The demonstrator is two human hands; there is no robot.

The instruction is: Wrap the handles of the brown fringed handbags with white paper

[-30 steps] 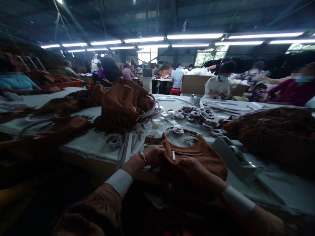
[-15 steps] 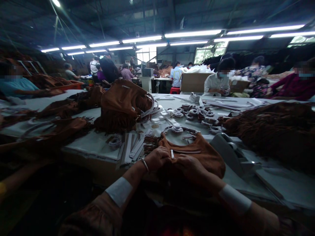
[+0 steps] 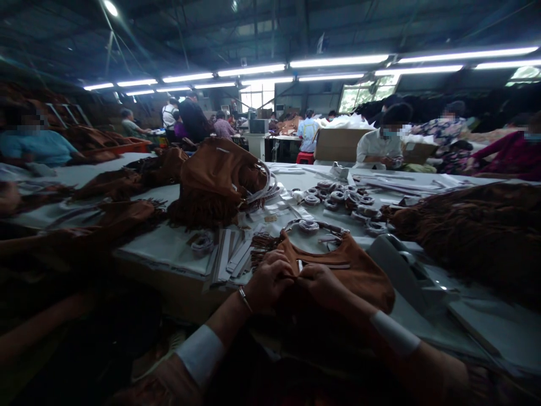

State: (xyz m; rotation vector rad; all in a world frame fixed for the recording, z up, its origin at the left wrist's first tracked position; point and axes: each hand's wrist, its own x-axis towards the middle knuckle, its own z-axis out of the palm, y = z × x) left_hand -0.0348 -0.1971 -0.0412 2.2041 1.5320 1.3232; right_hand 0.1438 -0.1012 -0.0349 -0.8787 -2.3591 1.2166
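A brown handbag (image 3: 359,265) lies at the table's front edge, its wrapped handle curving away behind it and a dark fringe tassel at its left. My left hand (image 3: 268,282) is closed on the bag's near left side, fingers bent. Against it, my right hand (image 3: 323,287) pinches the same stretch of brown material. The fingertips of both hands almost meet there, below a small white strip and the bag's zip line. Shadow hides the lower part of the bag and whatever hangs under the hands.
A tape dispenser (image 3: 401,276) stands right of the bag. Fringed brown pieces (image 3: 473,237) are heaped farther right. Wrapped coiled straps (image 3: 338,197) lie behind. Another brown bag (image 3: 215,180) sits back left, with pale strips (image 3: 230,254) before it. Co-workers sit around the table.
Both hands keep their grip, and my fingers have shifted slightly closer together over the material. The whole view has swung a little to the left.
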